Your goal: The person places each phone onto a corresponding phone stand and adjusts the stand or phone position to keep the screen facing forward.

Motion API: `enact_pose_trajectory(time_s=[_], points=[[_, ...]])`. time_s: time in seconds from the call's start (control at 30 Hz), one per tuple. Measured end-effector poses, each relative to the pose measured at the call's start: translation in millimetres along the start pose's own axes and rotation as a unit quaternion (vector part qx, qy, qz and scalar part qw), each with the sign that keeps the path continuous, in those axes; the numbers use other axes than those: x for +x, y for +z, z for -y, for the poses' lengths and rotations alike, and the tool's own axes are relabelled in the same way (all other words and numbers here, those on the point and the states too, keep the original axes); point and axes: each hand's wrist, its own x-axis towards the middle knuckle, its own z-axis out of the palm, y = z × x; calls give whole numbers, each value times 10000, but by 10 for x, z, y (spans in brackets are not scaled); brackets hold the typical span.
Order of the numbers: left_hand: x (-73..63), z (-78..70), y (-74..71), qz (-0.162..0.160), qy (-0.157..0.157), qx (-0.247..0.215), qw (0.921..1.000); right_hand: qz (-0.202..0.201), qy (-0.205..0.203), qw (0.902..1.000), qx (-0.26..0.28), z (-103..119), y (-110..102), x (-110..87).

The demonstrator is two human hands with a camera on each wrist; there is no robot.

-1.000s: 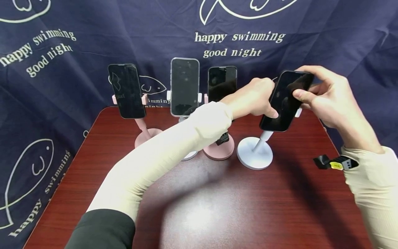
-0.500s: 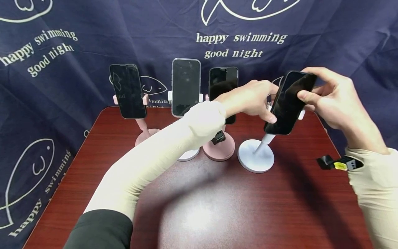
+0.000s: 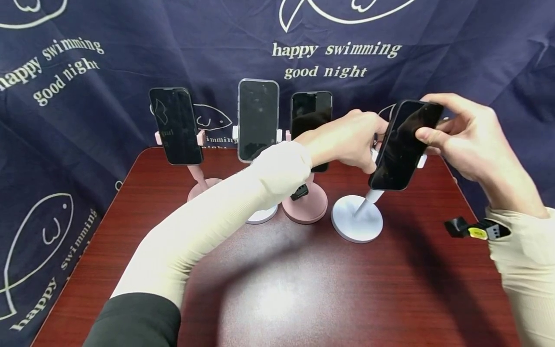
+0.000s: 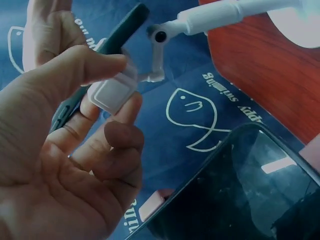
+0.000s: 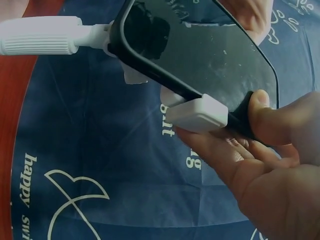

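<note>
A black smartphone [image 3: 402, 144] leans in the white clamp of a phone stand with a round white base [image 3: 357, 219]. My right hand [image 3: 464, 137] pinches its upper right edge, thumb on the screen and fingers behind. In the right wrist view a white clamp arm [image 5: 200, 114] hooks over the phone's edge close to those fingers. My left hand [image 3: 353, 137] reaches across to the phone's left side. In the left wrist view its thumb and fingers pinch the other white clamp arm [image 4: 114, 94] at the phone's edge.
Three more stands with phones line up to the left: a black phone [image 3: 177, 126] on a pink stand, a clear-cased phone [image 3: 258, 120] on a white one, and a black phone [image 3: 311, 111] on a pink one. A blue printed cloth [image 3: 338, 24] hangs behind the red-brown table [image 3: 277, 289].
The held phone has shifted slightly right and down, with the right hand following. My left thumb has slid off the screen to the phone's left edge.
</note>
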Motion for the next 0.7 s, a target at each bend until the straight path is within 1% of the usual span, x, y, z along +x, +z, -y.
enact_pose_trajectory(time_s=[0.1,0.3,0.4,0.5,0.67,0.7], points=[[-25,11,-4,-37,-2,-21,10000,-24,-17,9999,-96,17,14,-6],[-33,-5,-12,-123,-253,-198,9994,-121,-73,9998,-158,10,36,-33],[-14,-34,-19,-177,-358,-61,9992,-139,-117,9997,-170,13,43,-37],[13,-68,-34,-105,-431,59,9990,-181,-125,9992,-324,29,33,-41],[28,-82,-53,1,-612,-21,9981,-120,-236,9973,-692,64,23,-50],[28,-83,-54,12,-642,-121,9979,-99,-269,9968,-746,72,24,-57]])
